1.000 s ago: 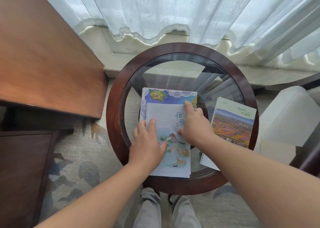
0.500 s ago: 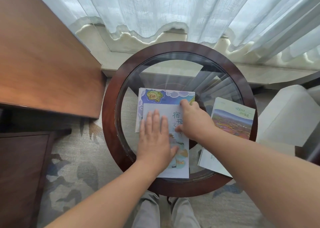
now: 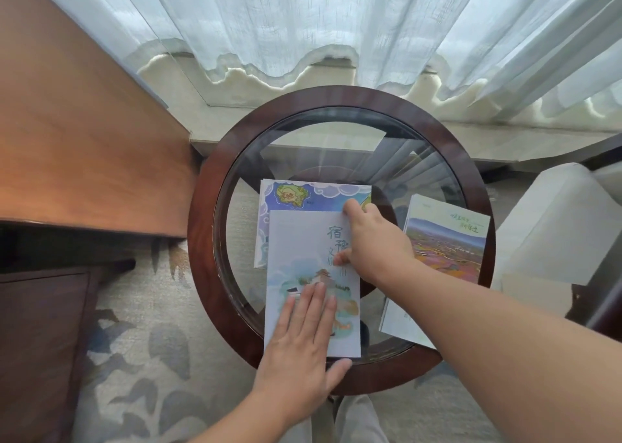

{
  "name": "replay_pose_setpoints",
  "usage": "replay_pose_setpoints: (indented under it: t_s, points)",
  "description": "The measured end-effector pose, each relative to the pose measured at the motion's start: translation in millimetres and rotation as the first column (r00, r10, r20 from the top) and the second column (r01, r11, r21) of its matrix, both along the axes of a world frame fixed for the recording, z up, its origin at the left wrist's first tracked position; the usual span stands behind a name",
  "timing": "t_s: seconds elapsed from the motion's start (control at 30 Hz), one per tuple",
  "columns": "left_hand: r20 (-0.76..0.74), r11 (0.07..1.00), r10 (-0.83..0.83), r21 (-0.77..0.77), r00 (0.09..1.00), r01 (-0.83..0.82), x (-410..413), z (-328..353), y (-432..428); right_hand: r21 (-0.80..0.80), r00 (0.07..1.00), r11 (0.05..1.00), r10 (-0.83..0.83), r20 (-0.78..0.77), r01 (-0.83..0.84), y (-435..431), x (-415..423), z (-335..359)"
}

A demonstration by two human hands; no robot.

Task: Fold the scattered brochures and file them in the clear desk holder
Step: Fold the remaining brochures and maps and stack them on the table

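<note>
The pale brochure (image 3: 303, 250) with the dark characters and the painted pavilion lies flat in front of me on the near half of the round table. Its lower edge reaches over the glass onto the dark wooden rim (image 3: 202, 240). My left hand (image 3: 303, 351) lies flat on its lower part, fingers straight and close together and pressing down on the picture. My thumb sticks out past the bottom edge and lies over the rim.

My right hand (image 3: 373, 240) comes in from the right, across the brochure's right edge. The index finger stretches up to the top right corner and the thumb presses on the cover by the characters. The back of the hand hides my other fingers, so I cannot tell whether they press flat or hook under the edge.

Under the far end of this brochure lies a second one, the blue map brochure (image 3: 303, 195), with clouds and a small green island. Its top strip and left edge stick out from beneath. A third, the landscape brochure (image 3: 444, 247), with coloured fields on its cover, lies apart on the right side of the table, tilted, and my right forearm crosses its near corner.

Beyond the table, sheer white curtains (image 3: 303, 21) hang down to a pale sill. A wooden desk (image 3: 84, 132) stands to my left and a white chair (image 3: 555, 223) to my right. Patterned carpet (image 3: 141, 358) shows below, and my grey trousers (image 3: 356, 422) are at the bottom.
</note>
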State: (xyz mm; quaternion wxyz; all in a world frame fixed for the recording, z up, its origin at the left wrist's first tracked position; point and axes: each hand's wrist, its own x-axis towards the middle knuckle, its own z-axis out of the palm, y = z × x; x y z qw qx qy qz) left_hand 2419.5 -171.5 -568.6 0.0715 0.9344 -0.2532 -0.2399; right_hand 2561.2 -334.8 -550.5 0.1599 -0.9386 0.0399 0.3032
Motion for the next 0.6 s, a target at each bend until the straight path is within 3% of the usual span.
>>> replay_pose_setpoints:
  t_s: [0.3,0.6]
  points:
    - [-0.018,0.992,0.124,-0.033,0.992,-0.124,45.2,44.6,-21.8,0.010,0.990,0.999,-0.043,0.133,0.042,-15.0,-37.1,51.0]
    - [0.110,0.994,-0.078,-0.066,0.991,0.086,92.5,119.3,-78.7,0.105,0.896,0.952,-0.306,0.321,0.287,-72.7,-105.3,150.3]
